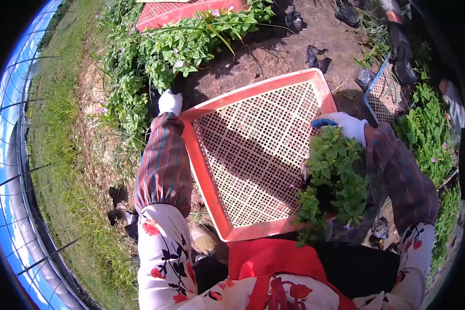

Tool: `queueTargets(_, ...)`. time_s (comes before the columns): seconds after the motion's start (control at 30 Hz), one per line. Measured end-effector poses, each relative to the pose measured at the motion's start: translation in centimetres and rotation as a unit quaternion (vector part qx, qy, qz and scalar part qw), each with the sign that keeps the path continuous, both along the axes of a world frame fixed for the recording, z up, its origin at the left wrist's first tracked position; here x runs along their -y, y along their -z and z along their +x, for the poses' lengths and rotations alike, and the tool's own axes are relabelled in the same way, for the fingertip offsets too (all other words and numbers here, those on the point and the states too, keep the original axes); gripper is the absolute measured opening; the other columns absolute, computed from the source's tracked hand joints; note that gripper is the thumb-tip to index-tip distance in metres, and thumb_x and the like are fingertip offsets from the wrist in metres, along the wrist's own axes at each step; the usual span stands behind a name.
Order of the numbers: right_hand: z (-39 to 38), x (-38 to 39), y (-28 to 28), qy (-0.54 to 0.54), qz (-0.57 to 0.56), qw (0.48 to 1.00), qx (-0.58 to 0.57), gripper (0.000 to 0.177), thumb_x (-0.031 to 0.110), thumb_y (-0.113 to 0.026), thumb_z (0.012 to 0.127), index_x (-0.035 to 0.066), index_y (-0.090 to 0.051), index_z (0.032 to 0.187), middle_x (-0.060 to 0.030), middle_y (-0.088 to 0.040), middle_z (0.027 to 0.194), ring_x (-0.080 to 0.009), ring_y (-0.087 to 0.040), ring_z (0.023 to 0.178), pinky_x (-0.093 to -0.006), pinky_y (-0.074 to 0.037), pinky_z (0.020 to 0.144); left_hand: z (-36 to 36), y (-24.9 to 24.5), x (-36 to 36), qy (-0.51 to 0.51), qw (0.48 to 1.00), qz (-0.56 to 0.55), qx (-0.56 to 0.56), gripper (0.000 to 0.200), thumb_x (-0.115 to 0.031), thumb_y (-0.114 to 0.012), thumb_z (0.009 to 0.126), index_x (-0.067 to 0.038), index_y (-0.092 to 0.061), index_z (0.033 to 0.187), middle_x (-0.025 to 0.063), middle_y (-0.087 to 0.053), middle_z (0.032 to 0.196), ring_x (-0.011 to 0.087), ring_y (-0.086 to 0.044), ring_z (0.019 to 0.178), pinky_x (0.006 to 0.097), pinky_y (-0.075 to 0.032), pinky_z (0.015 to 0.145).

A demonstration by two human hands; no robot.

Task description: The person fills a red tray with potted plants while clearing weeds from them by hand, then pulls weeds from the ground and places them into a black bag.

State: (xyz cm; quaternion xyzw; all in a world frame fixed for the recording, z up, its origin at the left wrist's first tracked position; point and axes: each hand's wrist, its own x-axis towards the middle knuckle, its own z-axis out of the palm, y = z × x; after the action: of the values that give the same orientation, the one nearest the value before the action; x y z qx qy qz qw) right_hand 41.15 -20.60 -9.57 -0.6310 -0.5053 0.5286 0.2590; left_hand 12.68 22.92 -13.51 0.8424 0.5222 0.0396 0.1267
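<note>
A red-rimmed tray (204, 170) with a pale lattice bottom lies in front of me. My left hand (170, 103), in a white glove, is closed at the edge of the leafy plants (134, 77), beside the tray's far left corner; what it grips is hidden. My right hand (343, 125), in a white and blue glove, is over the tray's right side, just above leafy potted plants (336, 170). Its fingers are partly hidden, and its hold on the plants cannot be made out. These plants overlap the tray's right edge.
A second red tray (165, 14) stands among the plants at the top. Black plastic pots (318, 57) lie scattered on the soil. At the right, another person's gloved hand (405, 64) is near a blue-edged tray (385, 95). Grass (62, 170) runs along the left, beside netting.
</note>
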Motion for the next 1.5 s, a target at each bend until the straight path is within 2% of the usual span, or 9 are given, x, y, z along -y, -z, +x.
queueTargets(0.2,0.9,-0.4,2.1,0.000,-0.017,1.000,0.004,0.033,0.005,-0.052,0.082,0.009,-0.055,0.115,-0.0100,-0.062,0.105,-0.0195,-0.059,0.095,-0.0304,-0.045,0.084,1.2,-8.4,8.5,0.008,0.910,-0.213,0.355,0.015,-0.016,-0.061,0.082,-0.001,-0.060,0.084,0.0061,-0.061,0.065,0.0071,-0.055,0.050,0.0239,-0.042,0.044)
queueTargets(0.3,2.0,-1.2,3.4,-0.022,-0.026,0.997,0.066,0.032,0.019,-0.054,0.083,0.008,-0.056,0.113,-0.0145,-0.062,0.101,-0.0245,-0.060,0.091,-0.0325,-0.046,0.080,2.4,-9.9,17.1,0.101,0.962,-0.137,0.215,0.021,-0.021,-0.064,0.079,0.000,-0.063,0.075,0.0087,-0.062,0.062,0.0162,-0.059,0.050,0.0298,-0.044,0.047)
queueTargets(0.53,0.7,-2.7,4.7,-0.120,0.141,0.960,0.211,0.030,0.028,-0.058,0.078,0.006,-0.060,0.098,-0.0163,-0.062,0.092,-0.0307,-0.061,0.082,-0.0375,-0.046,0.072,2.7,-2.3,33.3,0.529,0.826,-0.137,0.138,0.028,-0.012,-0.056,0.076,-0.007,-0.049,0.103,0.0168,-0.052,0.072,0.0354,-0.054,0.067,0.0430,-0.045,0.060)
queueTargets(0.67,-1.2,-1.6,3.5,-0.330,0.010,0.904,0.272,0.023,0.020,-0.058,0.074,0.004,-0.060,0.089,-0.0164,-0.063,0.084,-0.0324,-0.060,0.077,-0.0374,-0.047,0.069,3.9,-8.9,25.2,0.426,0.881,-0.169,0.118,0.025,-0.010,-0.057,0.077,-0.007,-0.056,0.102,0.0168,-0.058,0.082,0.0326,-0.058,0.076,0.0387,-0.046,0.067)
queueTargets(0.8,-1.7,-1.6,0.2,-0.230,-0.026,0.959,0.162,0.026,0.023,-0.054,0.080,0.003,-0.060,0.095,-0.0171,-0.062,0.089,-0.0333,-0.059,0.083,-0.0363,-0.046,0.073,5.9,-7.7,13.9,0.267,0.949,0.157,0.059,0.053,-0.023,-0.059,0.077,-0.010,-0.041,0.125,0.0266,-0.047,0.110,0.0401,-0.060,0.075,0.0435,-0.050,0.065)
queueTargets(0.93,-2.2,0.1,1.5,-0.049,-0.051,0.996,0.059,0.035,0.022,-0.050,0.083,0.007,-0.054,0.115,-0.0157,-0.056,0.112,-0.0320,-0.051,0.106,-0.0361,-0.039,0.092,8.9,-2.3,5.9,0.249,0.961,0.118,-0.020,0.062,-0.034,-0.061,0.076,-0.008,-0.040,0.128,0.0246,-0.056,0.104,0.0398,-0.059,0.084,0.0468,-0.049,0.072)
queueTargets(1.2,-2.7,0.3,1.8,-0.024,-0.044,0.999,0.018,0.035,0.021,-0.046,0.086,0.010,-0.054,0.118,-0.0142,-0.059,0.112,-0.0289,-0.054,0.104,-0.0352,-0.040,0.091,10.7,-0.6,3.6,0.202,0.972,0.112,-0.044,0.033,-0.034,-0.051,0.082,-0.005,-0.056,0.097,0.0212,-0.062,0.090,0.0387,-0.059,0.081,0.0454,-0.045,0.075)
queueTargets(1.37,-2.3,-0.1,2.7,-0.028,-0.038,0.999,0.014,0.034,0.020,-0.046,0.086,0.007,-0.054,0.116,-0.0150,-0.060,0.109,-0.0297,-0.056,0.100,-0.0348,-0.041,0.088,8.1,-7.1,11.2,0.188,0.953,-0.084,0.220,0.021,-0.020,-0.058,0.079,-0.003,-0.057,0.091,0.0189,-0.062,0.076,0.0381,-0.059,0.073,0.0428,-0.046,0.065)
queueTargets(1.5,-1.1,-1.1,3.6,-0.118,0.100,0.949,0.276,0.032,0.015,-0.052,0.078,0.009,-0.057,0.109,-0.0141,-0.059,0.103,-0.0309,-0.058,0.090,-0.0363,-0.047,0.079,7.7,-9.2,19.5,0.303,0.920,0.152,0.195,0.024,-0.024,-0.062,0.079,-0.003,-0.059,0.090,0.0163,-0.061,0.070,0.0343,-0.060,0.065,0.0412,-0.047,0.060)
